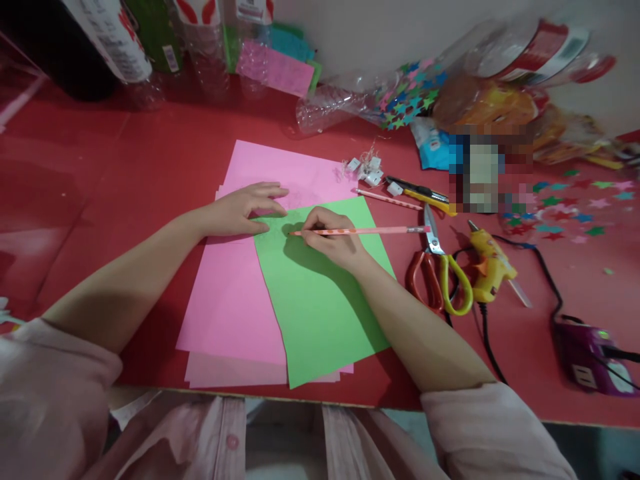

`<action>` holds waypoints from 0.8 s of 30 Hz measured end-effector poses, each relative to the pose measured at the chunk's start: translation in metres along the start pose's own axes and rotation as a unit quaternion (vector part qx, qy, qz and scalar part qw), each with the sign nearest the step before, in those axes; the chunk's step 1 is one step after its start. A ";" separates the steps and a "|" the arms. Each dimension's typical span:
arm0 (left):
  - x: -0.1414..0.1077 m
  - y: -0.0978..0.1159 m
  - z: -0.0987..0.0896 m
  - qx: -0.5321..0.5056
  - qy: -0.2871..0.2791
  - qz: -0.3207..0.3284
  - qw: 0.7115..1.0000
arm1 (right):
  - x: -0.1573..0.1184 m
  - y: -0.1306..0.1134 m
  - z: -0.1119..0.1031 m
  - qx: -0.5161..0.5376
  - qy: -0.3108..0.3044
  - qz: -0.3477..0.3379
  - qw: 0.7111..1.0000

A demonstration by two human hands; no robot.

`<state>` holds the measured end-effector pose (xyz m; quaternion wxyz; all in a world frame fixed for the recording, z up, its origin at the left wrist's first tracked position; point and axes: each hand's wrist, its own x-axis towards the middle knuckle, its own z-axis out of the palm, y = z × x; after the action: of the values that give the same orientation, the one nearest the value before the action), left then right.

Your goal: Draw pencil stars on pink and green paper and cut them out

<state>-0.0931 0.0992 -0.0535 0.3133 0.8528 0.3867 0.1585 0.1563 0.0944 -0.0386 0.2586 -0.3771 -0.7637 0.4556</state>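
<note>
Centrally, a green sheet point(325, 313) lies at an angle over pink paper point(230, 293) on a red table point(125, 193), its nearest corner close to the table's edge. On the sheet's far part rests the right hand point(335, 237), thumb and fingers pinched together around a pencil point(375, 231), whose tip sits near the sheet's far left corner. At that corner is the left hand point(247, 208), palm down over the pink paper, fingers spread and grasping nothing; how hard it presses cannot be told. Right of the sheet are scissors point(434, 249) with red and yellow handles, then a yellow glue gun point(489, 263). Beyond its far right corner lies another pencil point(390, 199).

The pencil in hand is probably light and stiff, its tip liable to snap if forced; holding it low on the barrel, near the tip, should give good control. The sheet looks thin, bendable and apt to slide or crease, so it is best steadied by a flat hand or lifted by opposite edges.
</note>
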 end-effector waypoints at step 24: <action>0.001 0.003 -0.001 -0.005 -0.002 -0.007 1.000 | 0.000 0.003 0.008 0.001 0.067 -0.017 0.998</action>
<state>-0.0919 0.0988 -0.0505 0.3198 0.8486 0.3913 0.1562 0.1508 0.0913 -0.0449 0.3169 -0.3936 -0.7503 0.4263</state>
